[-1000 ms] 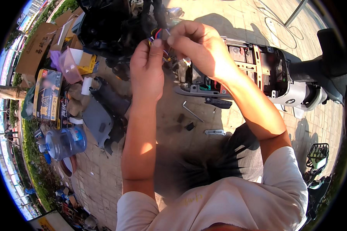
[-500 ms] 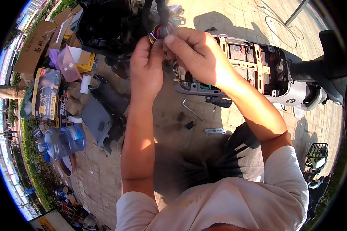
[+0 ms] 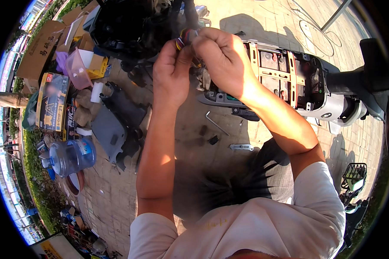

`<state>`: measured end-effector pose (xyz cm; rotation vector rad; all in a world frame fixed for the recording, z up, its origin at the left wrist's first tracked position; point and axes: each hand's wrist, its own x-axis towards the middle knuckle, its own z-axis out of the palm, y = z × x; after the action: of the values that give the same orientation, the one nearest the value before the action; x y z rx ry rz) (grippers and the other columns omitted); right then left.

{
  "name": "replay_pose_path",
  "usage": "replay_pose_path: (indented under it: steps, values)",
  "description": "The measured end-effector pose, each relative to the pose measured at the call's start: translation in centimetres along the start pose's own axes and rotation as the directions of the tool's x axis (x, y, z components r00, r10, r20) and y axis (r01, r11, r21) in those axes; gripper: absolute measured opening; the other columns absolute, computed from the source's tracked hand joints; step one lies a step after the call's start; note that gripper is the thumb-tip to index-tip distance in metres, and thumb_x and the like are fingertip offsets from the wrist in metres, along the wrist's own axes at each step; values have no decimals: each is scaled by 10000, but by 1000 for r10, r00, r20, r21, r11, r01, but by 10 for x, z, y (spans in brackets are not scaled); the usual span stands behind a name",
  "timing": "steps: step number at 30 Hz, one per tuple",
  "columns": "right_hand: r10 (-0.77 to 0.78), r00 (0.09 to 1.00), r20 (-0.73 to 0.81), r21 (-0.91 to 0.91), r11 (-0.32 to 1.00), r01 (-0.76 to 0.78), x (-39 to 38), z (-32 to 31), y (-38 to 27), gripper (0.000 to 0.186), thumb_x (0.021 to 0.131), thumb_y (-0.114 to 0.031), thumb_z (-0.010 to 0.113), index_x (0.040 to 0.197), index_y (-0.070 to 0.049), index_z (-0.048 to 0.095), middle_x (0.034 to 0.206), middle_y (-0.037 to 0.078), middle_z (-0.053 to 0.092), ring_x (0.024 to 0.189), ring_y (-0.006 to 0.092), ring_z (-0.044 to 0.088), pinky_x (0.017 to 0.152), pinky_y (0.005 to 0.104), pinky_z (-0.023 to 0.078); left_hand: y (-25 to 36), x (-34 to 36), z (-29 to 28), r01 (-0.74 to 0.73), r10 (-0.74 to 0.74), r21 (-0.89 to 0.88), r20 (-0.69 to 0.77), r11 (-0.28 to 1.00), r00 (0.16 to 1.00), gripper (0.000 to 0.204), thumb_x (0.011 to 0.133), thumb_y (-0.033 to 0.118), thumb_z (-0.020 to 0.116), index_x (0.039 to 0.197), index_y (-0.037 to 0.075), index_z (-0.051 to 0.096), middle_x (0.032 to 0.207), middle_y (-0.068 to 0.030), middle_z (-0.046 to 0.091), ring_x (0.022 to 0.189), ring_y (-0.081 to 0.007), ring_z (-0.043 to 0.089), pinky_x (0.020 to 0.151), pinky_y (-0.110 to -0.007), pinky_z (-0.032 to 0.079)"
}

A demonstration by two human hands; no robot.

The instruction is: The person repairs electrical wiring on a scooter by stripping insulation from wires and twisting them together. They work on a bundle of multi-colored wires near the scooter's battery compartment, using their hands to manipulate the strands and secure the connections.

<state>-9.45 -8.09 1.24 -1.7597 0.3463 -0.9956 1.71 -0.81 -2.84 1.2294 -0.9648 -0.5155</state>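
A bundle of coloured wires (image 3: 182, 41), with red, yellow, white and dark strands, runs between my two hands beside the dark front part of a scooter (image 3: 121, 36). My left hand (image 3: 173, 77) pinches the bundle from the left between thumb and fingers. From the right, my right hand (image 3: 227, 60) closes on the same wires with curled fingers, the back of the hand hiding their tips. The two hands almost touch. Right of them lies the opened scooter body (image 3: 268, 82), its metal frame bars over pale blocks.
On the paving below my hands lie a hex key (image 3: 218, 124) and a utility knife (image 3: 241, 147). A grey plastic panel (image 3: 108, 134), a blue water jug (image 3: 75, 156), a pink translucent bin (image 3: 77, 69) and a cardboard box (image 3: 39, 54) stand at left.
Both hands have shifted slightly right in the view along with the wires. My right hand has turned, its thumb less visible and its fingers more curled.
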Motion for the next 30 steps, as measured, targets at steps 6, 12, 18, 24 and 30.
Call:
replay_pose_path:
  steps: [6,12,18,24,30]
  values:
    - [-137,989,-49,-3,991,137,-10,1,17,242,952,-199,530,854,16,579,643,133,594,554,220,600,530,326,462,8,-1,-1,79,-75,-99,42,992,996,240,985,190,526,1132,8,580,1004,-39,639,886,-99,606,795,-266,514]
    - [-268,952,-146,-245,942,227,-7,11,32,212,925,-175,552,769,-32,537,628,156,572,563,366,576,473,401,452,14,-2,0,86,-79,-231,43,969,996,227,992,203,513,1076,8,592,974,-40,642,860,-108,618,788,-269,512]
    - [-306,944,-126,-344,906,247,-6,9,34,195,901,-160,567,757,-32,537,625,163,561,579,373,576,481,415,454,18,-1,-2,107,-102,-153,42,982,994,218,993,189,506,1082,8,590,981,-40,644,863,-111,619,795,-271,513]
    - [-180,970,-167,-45,984,175,-8,-3,39,173,908,-175,619,831,-22,591,573,72,538,513,155,548,480,305,432,13,-3,-3,108,-99,-101,83,989,992,246,977,176,525,1154,7,546,1007,-41,634,915,-110,609,834,-273,503]
    - [-446,882,-152,-300,871,389,-13,-15,11,101,802,-120,719,850,-56,657,677,46,568,585,152,577,540,283,481,13,-5,-3,96,-76,-166,121,981,990,232,969,133,535,1133,-30,547,972,-23,617,872,-68,526,788,-217,431]
